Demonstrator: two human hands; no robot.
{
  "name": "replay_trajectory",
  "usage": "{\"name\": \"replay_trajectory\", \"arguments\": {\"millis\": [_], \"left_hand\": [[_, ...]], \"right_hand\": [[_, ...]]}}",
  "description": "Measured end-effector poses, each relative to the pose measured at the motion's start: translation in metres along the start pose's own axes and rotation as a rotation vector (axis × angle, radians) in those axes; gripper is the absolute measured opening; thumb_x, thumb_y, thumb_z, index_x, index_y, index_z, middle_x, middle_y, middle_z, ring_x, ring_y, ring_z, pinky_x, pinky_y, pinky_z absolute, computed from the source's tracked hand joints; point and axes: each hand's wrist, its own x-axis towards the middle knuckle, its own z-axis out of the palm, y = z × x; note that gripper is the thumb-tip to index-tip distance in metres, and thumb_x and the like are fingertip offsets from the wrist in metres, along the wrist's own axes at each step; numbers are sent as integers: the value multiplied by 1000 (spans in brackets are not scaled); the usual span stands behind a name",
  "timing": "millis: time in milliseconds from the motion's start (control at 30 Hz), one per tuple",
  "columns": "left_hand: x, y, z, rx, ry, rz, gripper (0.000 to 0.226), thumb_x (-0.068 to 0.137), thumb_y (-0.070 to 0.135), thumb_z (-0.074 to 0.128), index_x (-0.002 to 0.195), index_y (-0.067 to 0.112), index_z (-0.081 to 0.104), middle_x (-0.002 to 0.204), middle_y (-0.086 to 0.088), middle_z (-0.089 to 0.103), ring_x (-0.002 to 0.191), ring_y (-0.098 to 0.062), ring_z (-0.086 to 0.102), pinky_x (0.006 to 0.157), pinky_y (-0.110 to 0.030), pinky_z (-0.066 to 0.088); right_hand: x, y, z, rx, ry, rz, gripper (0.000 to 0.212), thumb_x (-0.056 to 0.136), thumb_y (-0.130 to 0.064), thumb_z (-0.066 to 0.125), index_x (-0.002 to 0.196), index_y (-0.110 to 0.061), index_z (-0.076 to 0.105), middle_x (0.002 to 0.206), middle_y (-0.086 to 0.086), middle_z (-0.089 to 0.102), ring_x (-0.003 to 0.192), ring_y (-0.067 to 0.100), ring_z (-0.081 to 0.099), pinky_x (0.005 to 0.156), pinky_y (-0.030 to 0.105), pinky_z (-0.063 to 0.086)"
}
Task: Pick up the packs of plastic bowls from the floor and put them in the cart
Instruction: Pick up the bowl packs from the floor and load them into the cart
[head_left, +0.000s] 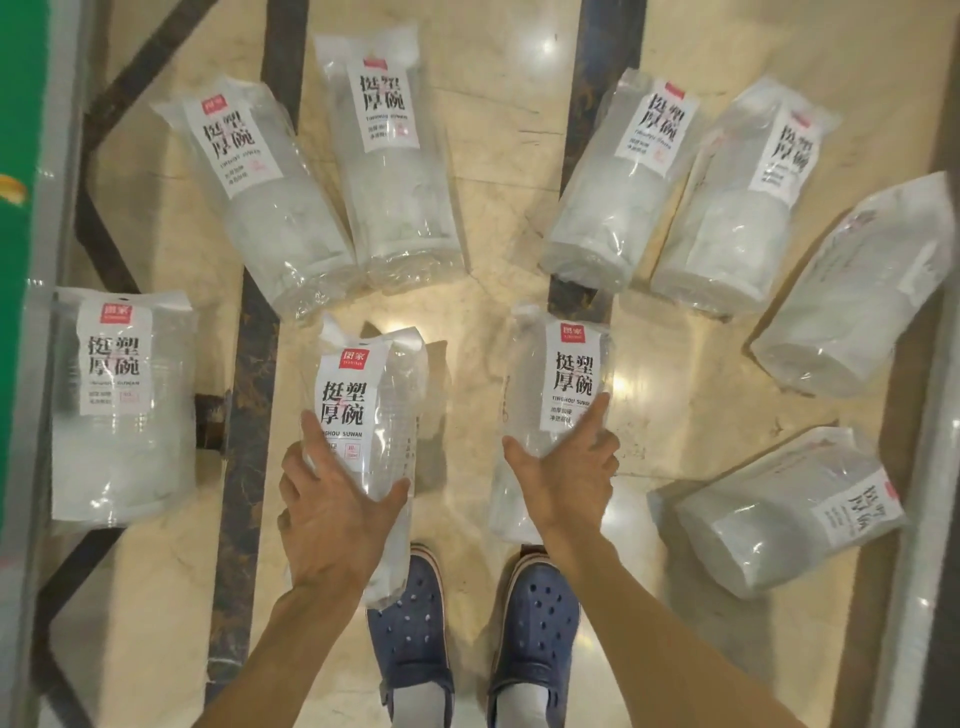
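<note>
Several clear packs of plastic bowls with white labels lie on the marble floor. My left hand (332, 499) grips one pack (371, 395) around its lower half; its shadow falls beside it, so it seems raised off the floor. My right hand (563, 470) wraps around a second pack (563, 374) just right of it. More packs lie at the left (122, 405), in pairs at the upper middle (395, 166) and upper right (628, 176), and along the right side (857, 291). No cart shows.
My two feet in blue perforated clogs (467, 629) stand just below the held packs. A green panel with a grey metal frame (31, 260) runs along the left edge. Dark inlay stripes (244, 415) cross the beige floor.
</note>
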Motion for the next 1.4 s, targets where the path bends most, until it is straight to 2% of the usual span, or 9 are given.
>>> {"name": "replay_trajectory", "arguments": {"millis": [233, 367, 500, 600, 733, 867, 1000, 1133, 1400], "left_hand": [[-48, 75, -94, -23, 10, 55, 130, 72, 60, 83, 161, 23, -4, 148, -16, 31, 133, -40, 39, 106, -62, 43], [-87, 131, -178, -47, 49, 149, 130, 73, 60, 82, 162, 24, -7, 147, -17, 31, 133, -39, 37, 104, -58, 45], [-138, 190, -269, -20, 70, 247, 130, 76, 63, 77, 161, 24, -13, 152, -16, 27, 137, -38, 34, 107, -56, 43], [-193, 233, -343, -22, 99, 333, 130, 77, 65, 76, 160, 25, -16, 155, -15, 25, 139, -38, 34, 108, -56, 42], [-275, 279, -437, -27, 52, 440, 131, 78, 64, 76, 160, 25, -19, 164, -15, 18, 147, -38, 26, 111, -58, 38], [-356, 307, -510, -92, 49, 598, 132, 76, 61, 79, 160, 24, -15, 161, -14, 24, 146, -36, 30, 112, -55, 39], [-429, 326, -566, -79, -21, 770, 129, 71, 56, 85, 160, 29, -4, 152, -15, 35, 140, -38, 37, 108, -56, 40], [-495, 341, -611, 39, -73, 1002, 124, 68, 60, 84, 158, 34, 2, 152, -14, 32, 136, -42, 40, 107, -58, 42], [-659, 323, -620, 185, -223, 1421, 125, 71, 55, 84, 160, 36, -2, 156, -13, 33, 139, -39, 41, 108, -60, 41]], "right_hand": [[-38, -35, -132, -88, 68, -124, 130, 73, -62, 77, 159, -25, -13, 145, 17, 33, 126, 37, 41, 103, 55, 45], [-76, -69, -242, -54, 122, -197, 127, 74, -59, 78, 159, -28, -10, 149, 20, 31, 132, 40, 38, 108, 55, 40], [-133, -98, -359, -51, 202, -293, 126, 74, -61, 77, 160, -24, -8, 142, 18, 39, 126, 38, 44, 103, 54, 45], [-185, -110, -448, 39, 202, -342, 123, 77, -60, 74, 160, -27, -9, 147, 16, 36, 133, 38, 39, 106, 55, 42], [-267, -107, -555, 148, 197, -319, 122, 77, -59, 73, 157, -34, -14, 156, 11, 26, 146, 36, 24, 118, 57, 28], [-358, -91, -632, 253, 345, -252, 122, 71, -60, 75, 158, -33, -7, 145, 10, 36, 135, 35, 38, 107, 56, 40], [-442, -61, -692, 321, 489, -164, 125, 70, -61, 77, 158, -32, -7, 140, 11, 39, 130, 37, 42, 105, 57, 41], [-531, -24, -731, 354, 610, -67, 124, 72, -61, 77, 159, -33, -8, 144, 12, 38, 132, 36, 41, 107, 57, 40], [-721, 88, -721, 627, 876, 116, 115, 68, -57, 79, 154, -51, 4, 137, 2, 51, 125, 28, 48, 102, 54, 46]]}}
